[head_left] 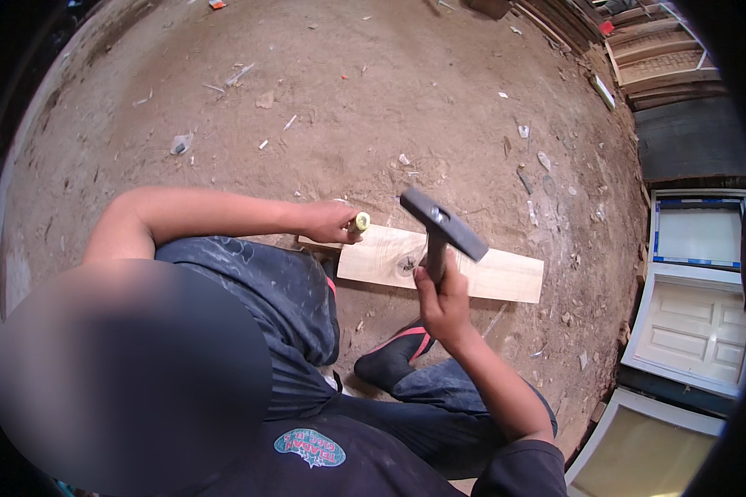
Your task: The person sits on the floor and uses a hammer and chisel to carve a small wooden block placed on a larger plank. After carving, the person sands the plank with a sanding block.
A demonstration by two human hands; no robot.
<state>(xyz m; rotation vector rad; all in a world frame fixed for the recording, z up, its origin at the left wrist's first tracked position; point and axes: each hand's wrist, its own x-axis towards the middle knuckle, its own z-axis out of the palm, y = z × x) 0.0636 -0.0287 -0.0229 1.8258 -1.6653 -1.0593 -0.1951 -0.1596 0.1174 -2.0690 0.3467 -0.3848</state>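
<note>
My right hand (444, 305) is wrapped round the handle of a hammer (446, 225), its dark metal head raised above a pale wooden board (506, 275). The board lies on the dirt and has a dark knot near its middle. At the board's left end, my left hand (330, 222) is closed round a yellow-handled tool (360, 221). Its round butt faces up; the working end is hidden below the hand. Part of the board is covered by the hammer and my right hand.
Bare dirt ground (249, 116) with scattered scraps surrounds the board. My foot in a dark sandal with pink straps (394, 354) rests just in front of it. Along the right stand white framed panels (684, 323), and timber pieces (659, 54) are stacked at the far right.
</note>
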